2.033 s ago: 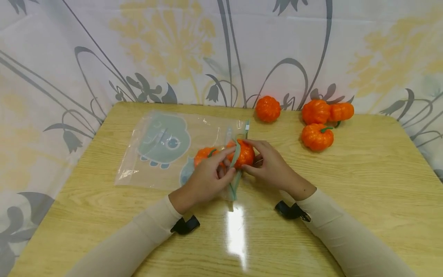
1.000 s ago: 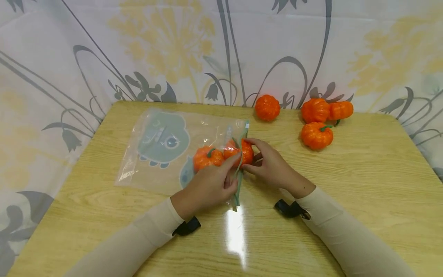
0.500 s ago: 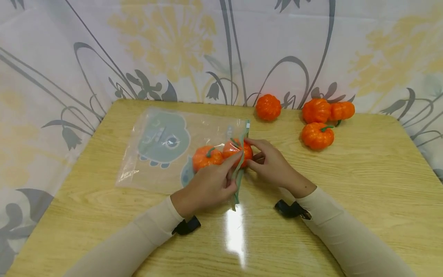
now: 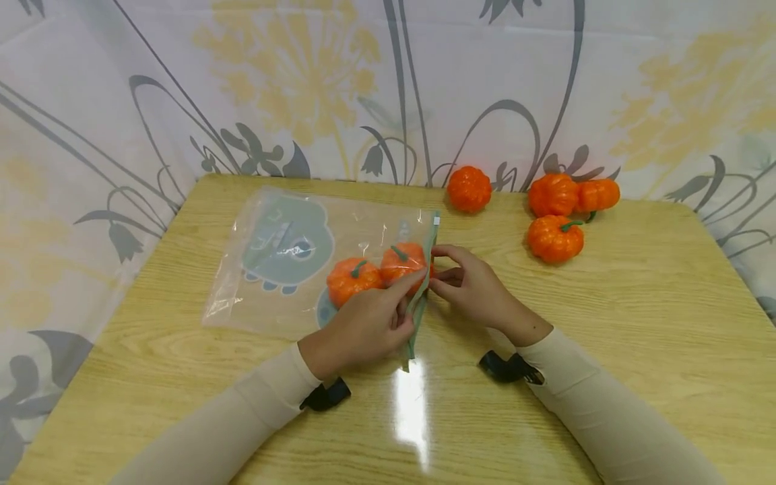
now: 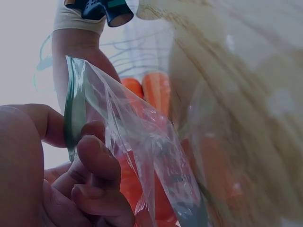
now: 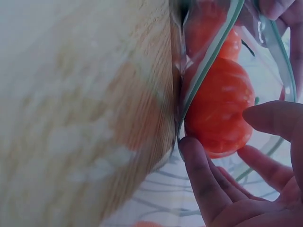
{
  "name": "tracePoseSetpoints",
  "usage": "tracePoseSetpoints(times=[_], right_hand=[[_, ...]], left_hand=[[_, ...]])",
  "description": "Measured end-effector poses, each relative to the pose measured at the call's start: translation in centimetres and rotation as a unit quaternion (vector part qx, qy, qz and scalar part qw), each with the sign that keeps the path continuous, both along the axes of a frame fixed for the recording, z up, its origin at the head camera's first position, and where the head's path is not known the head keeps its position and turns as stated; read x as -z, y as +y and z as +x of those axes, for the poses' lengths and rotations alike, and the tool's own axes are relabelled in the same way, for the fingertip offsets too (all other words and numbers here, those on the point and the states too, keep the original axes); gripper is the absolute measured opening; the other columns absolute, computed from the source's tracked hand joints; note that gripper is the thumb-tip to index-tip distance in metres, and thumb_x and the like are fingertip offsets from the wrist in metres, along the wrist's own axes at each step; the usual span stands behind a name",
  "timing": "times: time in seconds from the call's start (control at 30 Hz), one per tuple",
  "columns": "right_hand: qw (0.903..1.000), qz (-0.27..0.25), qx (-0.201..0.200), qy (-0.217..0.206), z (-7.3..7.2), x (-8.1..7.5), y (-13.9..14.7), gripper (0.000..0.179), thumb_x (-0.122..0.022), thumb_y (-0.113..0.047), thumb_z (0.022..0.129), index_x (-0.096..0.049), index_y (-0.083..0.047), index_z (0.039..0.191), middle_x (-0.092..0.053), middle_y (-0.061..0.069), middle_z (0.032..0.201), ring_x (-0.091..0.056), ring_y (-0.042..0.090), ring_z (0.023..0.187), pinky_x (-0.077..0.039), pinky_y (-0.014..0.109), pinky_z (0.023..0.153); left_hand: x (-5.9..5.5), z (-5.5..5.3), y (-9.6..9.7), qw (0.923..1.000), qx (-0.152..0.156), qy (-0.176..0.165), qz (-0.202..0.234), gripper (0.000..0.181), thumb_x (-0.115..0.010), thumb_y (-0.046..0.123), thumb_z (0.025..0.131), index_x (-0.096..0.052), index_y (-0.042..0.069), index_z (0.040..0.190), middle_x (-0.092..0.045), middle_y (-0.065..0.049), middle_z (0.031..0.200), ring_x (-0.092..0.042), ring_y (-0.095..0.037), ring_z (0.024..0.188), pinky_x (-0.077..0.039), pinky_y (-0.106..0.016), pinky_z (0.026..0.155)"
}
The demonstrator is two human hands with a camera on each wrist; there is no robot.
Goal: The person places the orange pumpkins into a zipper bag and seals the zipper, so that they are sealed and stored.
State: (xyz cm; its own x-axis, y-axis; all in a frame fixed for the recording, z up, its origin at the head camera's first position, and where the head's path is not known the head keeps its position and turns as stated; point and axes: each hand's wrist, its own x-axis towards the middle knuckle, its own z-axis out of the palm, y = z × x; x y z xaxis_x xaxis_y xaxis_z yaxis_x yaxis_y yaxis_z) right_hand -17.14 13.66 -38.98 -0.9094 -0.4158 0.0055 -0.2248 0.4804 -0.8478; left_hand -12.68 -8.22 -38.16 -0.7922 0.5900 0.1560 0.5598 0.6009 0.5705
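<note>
A clear zip bag point(image 4: 358, 225) with a blue-green cartoon print and a green zip edge lies flat, its mouth facing right. One small orange toy pumpkin point(image 4: 348, 286) with a green stem is inside it. Beside that, a second toy pumpkin point(image 4: 401, 259) sits just within the mouth. My left hand point(image 4: 366, 330) pinches the front part of the green edge point(image 5: 71, 113), index finger stretched over the bag. My right hand point(image 4: 475, 289) reaches the mouth from the right. In the right wrist view, its thumb and fingertips touch the second pumpkin point(image 6: 220, 109) around its outer end.
At the back of the wooden table point(image 4: 636, 323) stands a lone pumpkin point(image 4: 469, 190). Further right, an upright pumpkin point(image 4: 553, 195), one on its side point(image 4: 598, 195) and a front one point(image 4: 554, 239) form a group. A patterned curtain point(image 4: 303, 81) hangs behind the table.
The second pumpkin has moved left through the bag mouth, pushing the first one slightly left. My right fingers followed it to the edge. My left hand shifted its hold along the green edge.
</note>
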Motion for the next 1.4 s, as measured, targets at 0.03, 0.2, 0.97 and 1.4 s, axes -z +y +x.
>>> tracePoseSetpoints(times=[0.03, 0.2, 0.97, 1.4], right_hand=[[1.0000, -0.003, -0.003, 0.001, 0.0, 0.0, 0.0, 0.053, -0.063, -0.004, 0.095, -0.044, 0.000, 0.145, -0.045, 0.022, 0.149, -0.067, 0.038, 0.112, -0.057, 0.045, 0.090], [0.9997, -0.012, -0.013, -0.014, -0.1, -0.1, -0.3, 0.049, -0.061, -0.004, 0.097, -0.048, -0.001, 0.144, -0.051, 0.021, 0.144, -0.066, 0.038, 0.114, -0.056, 0.046, 0.094], [0.9717, 0.165, 0.047, 0.162, -3.6, -1.6, 1.4, 0.048, -0.062, -0.011, 0.094, -0.053, 0.001, 0.139, -0.050, 0.026, 0.142, -0.046, 0.045, 0.130, -0.042, 0.059, 0.107], [0.9062, 0.371, 0.026, 0.201, -8.0, -3.6, 2.1, 0.063, -0.060, -0.020, 0.094, -0.038, -0.007, 0.152, -0.027, 0.029, 0.156, -0.026, 0.055, 0.142, -0.026, 0.071, 0.112]], left_hand=[[0.0, 0.0, -0.1, 1.0000, -0.001, -0.002, 0.000, 0.070, -0.059, 0.011, 0.088, -0.036, 0.013, 0.154, -0.052, 0.011, 0.068, -0.038, 0.001, 0.047, -0.034, -0.017, 0.048], [0.0, 0.1, -0.3, 0.9998, -0.010, -0.015, 0.000, 0.069, -0.057, 0.013, 0.089, -0.036, 0.016, 0.155, -0.052, 0.012, 0.069, -0.038, 0.000, 0.048, -0.034, -0.018, 0.048], [0.7, 0.2, -0.6, 0.9988, -0.007, -0.047, 0.012, 0.068, -0.056, 0.012, 0.090, -0.035, 0.016, 0.155, -0.052, 0.010, 0.071, -0.034, 0.001, 0.046, -0.031, -0.018, 0.047], [0.6, -0.2, -0.2, 0.9990, 0.002, -0.044, 0.010, 0.066, -0.056, 0.012, 0.091, -0.037, 0.015, 0.154, -0.049, 0.010, 0.068, -0.033, 0.000, 0.048, -0.030, -0.018, 0.047]])
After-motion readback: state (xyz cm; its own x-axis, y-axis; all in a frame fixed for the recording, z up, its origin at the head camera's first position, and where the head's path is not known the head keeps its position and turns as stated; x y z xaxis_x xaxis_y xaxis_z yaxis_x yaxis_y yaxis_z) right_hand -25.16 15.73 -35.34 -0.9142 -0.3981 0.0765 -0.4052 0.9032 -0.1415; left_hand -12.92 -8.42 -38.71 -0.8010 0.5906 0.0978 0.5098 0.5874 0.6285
